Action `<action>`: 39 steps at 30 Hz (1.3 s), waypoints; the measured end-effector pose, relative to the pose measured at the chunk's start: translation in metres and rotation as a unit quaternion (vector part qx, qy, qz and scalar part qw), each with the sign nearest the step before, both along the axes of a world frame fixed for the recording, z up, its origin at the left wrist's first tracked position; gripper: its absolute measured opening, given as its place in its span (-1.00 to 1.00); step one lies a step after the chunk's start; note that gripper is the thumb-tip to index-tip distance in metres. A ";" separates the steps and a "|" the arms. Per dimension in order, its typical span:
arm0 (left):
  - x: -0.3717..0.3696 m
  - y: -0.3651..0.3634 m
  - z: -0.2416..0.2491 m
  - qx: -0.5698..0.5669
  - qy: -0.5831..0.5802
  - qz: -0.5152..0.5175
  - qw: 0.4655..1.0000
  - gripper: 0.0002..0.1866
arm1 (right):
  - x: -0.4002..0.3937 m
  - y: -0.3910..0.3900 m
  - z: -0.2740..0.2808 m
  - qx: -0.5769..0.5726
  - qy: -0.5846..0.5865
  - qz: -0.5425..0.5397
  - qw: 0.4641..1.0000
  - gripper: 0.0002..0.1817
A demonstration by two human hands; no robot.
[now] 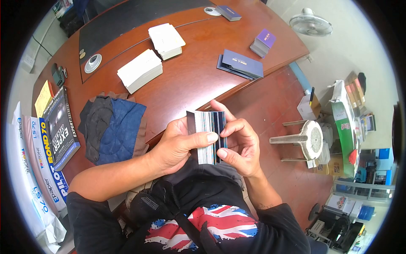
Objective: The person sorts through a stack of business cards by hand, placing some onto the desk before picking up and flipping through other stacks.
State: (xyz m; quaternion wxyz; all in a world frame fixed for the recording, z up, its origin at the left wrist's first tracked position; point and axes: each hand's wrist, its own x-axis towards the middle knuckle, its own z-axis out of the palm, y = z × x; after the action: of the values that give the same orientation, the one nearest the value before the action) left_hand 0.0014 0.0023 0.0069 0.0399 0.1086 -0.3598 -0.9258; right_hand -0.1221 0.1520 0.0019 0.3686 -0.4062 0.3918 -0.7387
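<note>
A thick stack of cards point(204, 123) is held above my lap, its white, dark and blue edges facing up. My left hand point(179, 142) is closed around the left side, with the thumb pressed across the edges. On the right side, my right hand point(244, 148) grips the same stack, its thumb and fingers bent at the right-hand cards. Some fingers of the left hand are hidden behind the stack. Beyond the hands, on the desk point(190, 89), lie two white stacks of cards point(141, 70) and a dark blue pile point(241, 63) with gold lettering.
Folded dark and blue cloth point(114, 127) lies left of my arm, beside a book point(61, 127) and paper reams point(31, 169). Purple cards point(264, 40) and a small blue box point(229, 12) sit farther back. At right stand a white stool point(311, 139) and a fan point(311, 23).
</note>
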 end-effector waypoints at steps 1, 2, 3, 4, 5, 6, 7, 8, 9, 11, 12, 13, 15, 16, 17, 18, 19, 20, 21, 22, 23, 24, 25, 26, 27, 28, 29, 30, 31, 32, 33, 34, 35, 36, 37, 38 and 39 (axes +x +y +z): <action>0.000 0.000 0.000 -0.003 -0.001 0.001 1.000 -0.61 | 0.000 0.000 0.000 0.000 0.000 0.001 1.000 -0.69; 0.000 0.000 0.001 -0.005 -0.001 0.003 1.000 -0.62 | 0.000 0.000 -0.001 -0.007 -0.002 -0.001 1.000 -0.70; 0.000 0.000 0.000 -0.002 -0.002 0.001 1.000 -0.61 | -0.001 0.000 -0.004 -0.013 -0.003 -0.003 1.000 -0.70; 0.000 0.000 -0.001 0.000 -0.003 0.000 1.000 -0.61 | -0.002 0.000 -0.005 -0.020 -0.005 -0.004 1.000 -0.71; 0.000 0.000 -0.002 0.003 -0.004 -0.001 1.000 -0.61 | -0.003 0.000 -0.006 -0.019 0.013 0.000 1.000 -0.71; 0.001 0.000 -0.001 0.005 -0.004 0.000 1.000 -0.61 | -0.005 0.000 -0.007 -0.017 0.031 0.003 0.999 -0.71; 0.001 0.000 0.001 0.006 -0.004 0.001 1.000 -0.61 | -0.006 0.001 -0.007 -0.016 0.049 0.007 0.999 -0.71; 0.000 0.000 0.002 0.008 -0.004 0.002 1.000 -0.62 | -0.006 0.000 -0.006 -0.013 0.044 0.004 0.999 -0.71; 0.000 0.001 0.001 0.008 -0.004 0.003 1.000 -0.62 | -0.005 0.000 -0.005 -0.010 0.040 0.001 0.999 -0.70; 0.000 0.001 0.000 0.009 -0.003 0.008 1.000 -0.62 | -0.003 -0.001 -0.003 -0.005 0.039 -0.005 0.999 -0.69; 0.000 0.000 0.000 0.010 -0.004 0.004 1.000 -0.62 | -0.002 -0.001 -0.001 -0.003 0.043 -0.008 0.999 -0.68; 0.001 0.000 0.000 0.012 -0.004 0.000 1.000 -0.62 | -0.001 -0.001 -0.001 -0.001 0.048 -0.012 0.999 -0.68; 0.000 -0.001 0.001 0.013 -0.002 -0.005 1.000 -0.62 | 0.000 -0.001 -0.001 0.003 0.049 -0.017 0.999 -0.67; 0.000 -0.001 0.001 0.013 0.000 -0.005 1.000 -0.62 | 0.000 -0.001 -0.001 0.005 0.050 -0.019 0.999 -0.66; 0.000 -0.001 0.001 0.014 0.003 -0.006 1.000 -0.62 | 0.000 -0.002 -0.001 0.003 0.051 -0.018 0.999 -0.66; 0.000 -0.001 0.001 0.013 0.003 -0.005 1.000 -0.62 | -0.001 -0.002 -0.001 0.001 0.051 -0.018 0.999 -0.67; 0.000 -0.001 0.001 0.012 0.004 -0.005 1.000 -0.61 | -0.001 -0.002 0.000 0.001 0.047 -0.019 0.999 -0.67; 0.000 -0.001 0.001 0.011 0.004 -0.005 1.000 -0.61 | -0.001 -0.002 0.000 0.001 0.042 -0.019 0.999 -0.68; 0.000 -0.001 0.001 0.009 0.004 -0.005 1.000 -0.61 | 0.000 -0.001 0.000 0.002 0.032 -0.019 0.999 -0.69; 0.000 -0.001 0.001 0.007 0.003 -0.006 1.000 -0.61 | 0.000 -0.001 0.000 0.004 0.022 -0.020 1.000 -0.70; 0.000 -0.001 0.000 0.006 0.002 -0.006 1.000 -0.61 | -0.001 -0.001 -0.002 -0.005 0.039 -0.017 0.999 -0.71; 0.000 -0.001 0.000 0.002 0.001 -0.004 1.000 -0.61 | -0.004 -0.001 -0.005 -0.014 0.056 -0.015 0.998 -0.72; 0.000 0.000 0.000 -0.002 -0.001 -0.001 1.000 -0.61 | -0.006 0.000 -0.007 -0.014 0.070 -0.014 0.997 -0.73; 0.000 0.000 0.000 -0.006 -0.003 0.001 1.000 -0.61 | -0.008 0.000 -0.008 -0.014 0.084 -0.012 0.996 -0.74; 0.000 0.000 0.000 -0.005 -0.003 0.002 1.000 -0.61 | -0.009 0.001 -0.009 -0.006 0.096 -0.012 0.995 -0.74; 0.000 0.001 0.002 -0.003 -0.002 0.002 1.000 -0.61 | -0.010 0.001 -0.009 0.002 0.107 -0.012 0.994 -0.74; -0.001 0.001 0.003 -0.002 -0.001 0.003 1.000 -0.61 | -0.008 0.000 -0.007 0.002 0.090 -0.014 0.996 -0.73; 0.000 0.001 0.003 0.003 0.000 0.001 1.000 -0.60 | -0.003 -0.001 -0.002 0.001 0.072 -0.015 0.997 -0.71; 0.000 0.000 0.003 0.008 0.002 -0.001 1.000 -0.60 | 0.000 -0.003 0.000 0.001 0.054 -0.017 0.998 -0.70; 0.000 0.000 0.003 0.013 0.004 -0.003 1.000 -0.59 | 0.000 -0.003 -0.001 0.001 0.058 -0.020 0.998 -0.69; 0.000 0.000 0.004 0.012 0.005 -0.003 1.000 -0.60 | 0.000 -0.004 -0.002 0.001 0.062 -0.023 0.998 -0.67; 0.000 0.000 0.004 0.010 0.006 -0.003 1.000 -0.60 | 0.000 -0.004 -0.003 0.001 0.066 -0.026 0.997 -0.66; 0.000 0.000 0.005 0.009 0.007 -0.002 1.000 -0.61 | 0.001 -0.004 -0.003 0.002 0.065 -0.028 0.998 -0.66; 0.000 0.000 0.005 0.010 0.009 -0.001 1.000 -0.61 | 0.001 -0.005 -0.002 0.002 0.063 -0.029 0.998 -0.65; 0.000 0.000 0.005 0.011 0.010 -0.001 1.000 -0.61 | 0.001 -0.004 -0.002 0.003 0.062 -0.031 0.998 -0.65; -0.001 0.000 0.005 0.012 0.011 -0.001 1.000 -0.61 | 0.001 -0.004 -0.001 0.003 0.059 -0.030 0.998 -0.65; -0.001 0.001 0.004 0.010 0.012 0.001 1.000 -0.61 | 0.001 -0.005 0.000 0.003 0.057 -0.028 0.998 -0.66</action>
State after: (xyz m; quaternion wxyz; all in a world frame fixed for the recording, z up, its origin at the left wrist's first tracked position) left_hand 0.0008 0.0029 0.0114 0.0437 0.0982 -0.3500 -0.9306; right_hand -0.1210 0.1474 0.0016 0.3263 -0.4353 0.4256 -0.7232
